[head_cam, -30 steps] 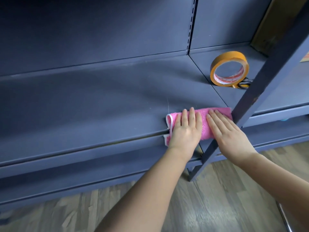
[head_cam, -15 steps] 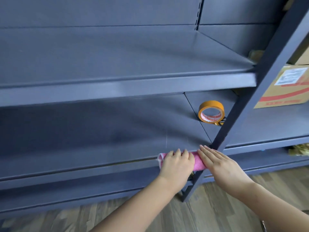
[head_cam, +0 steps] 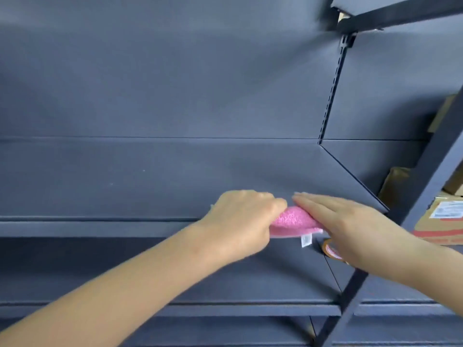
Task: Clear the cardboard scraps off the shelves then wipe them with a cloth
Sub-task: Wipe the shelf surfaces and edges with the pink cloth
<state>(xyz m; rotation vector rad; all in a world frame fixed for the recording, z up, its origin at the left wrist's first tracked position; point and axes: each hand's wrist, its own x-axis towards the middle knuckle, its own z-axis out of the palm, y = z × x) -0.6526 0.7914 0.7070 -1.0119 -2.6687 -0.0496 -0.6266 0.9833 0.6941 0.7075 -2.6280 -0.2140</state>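
Gripping pink cloth (head_cam: 292,221) at shelf (head_cam: 150,176) front edge, left hand (head_cam: 244,219) curled; right hand (head_cam: 350,221) flat, fingers overlapping cloth.

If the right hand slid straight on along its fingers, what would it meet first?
Probably the left hand, gripping the pink cloth just ahead of the right hand's fingertips; depth is unclear, so it might pass behind.

An orange tape roll (head_cam: 330,249) lies left of a labelled cardboard box (head_cam: 442,225).
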